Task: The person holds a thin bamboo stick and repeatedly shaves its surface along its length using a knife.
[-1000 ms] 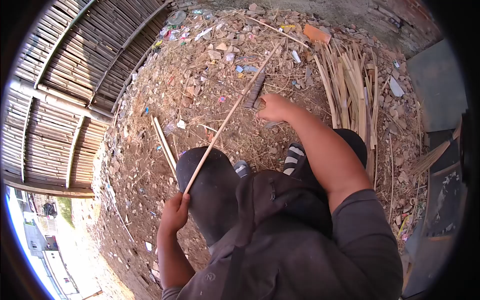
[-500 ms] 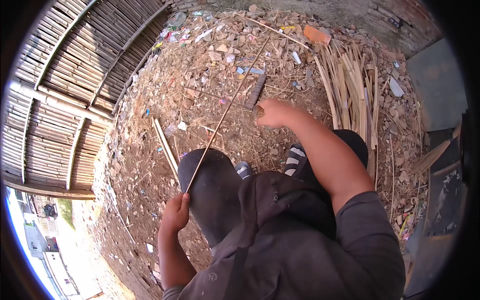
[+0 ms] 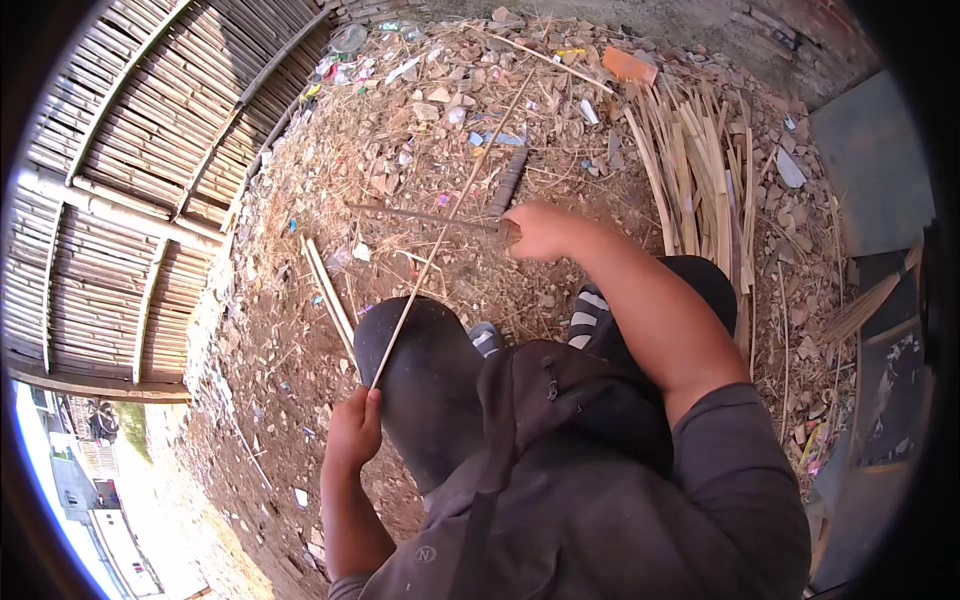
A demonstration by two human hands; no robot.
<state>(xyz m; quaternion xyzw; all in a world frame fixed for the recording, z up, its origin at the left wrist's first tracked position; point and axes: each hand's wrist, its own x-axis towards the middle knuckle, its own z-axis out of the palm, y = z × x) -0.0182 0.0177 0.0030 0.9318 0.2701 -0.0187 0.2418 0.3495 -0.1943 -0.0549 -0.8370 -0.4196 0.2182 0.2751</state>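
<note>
My left hand is closed on the near end of a long, thin bamboo strip. The strip slants up and away across my left knee, its far end over the littered ground. My right hand is wrapped round the handle of a knife, whose long narrow blade points left and crosses the strip. Whether blade and strip touch, I cannot tell. Just beyond my right hand is a dark, ribbed, rod-like object.
Many split bamboo strips lie piled on the right, by an orange tile piece. Two pale sticks lie left of my knee. A woven bamboo wall stands left. Rubble and litter cover the ground; grey panels stand right.
The knife blade has swung nearer to me and a little left, with a slight shift of my right hand. My left hand keeps its grip on the bamboo strip, nearly unmoved.
</note>
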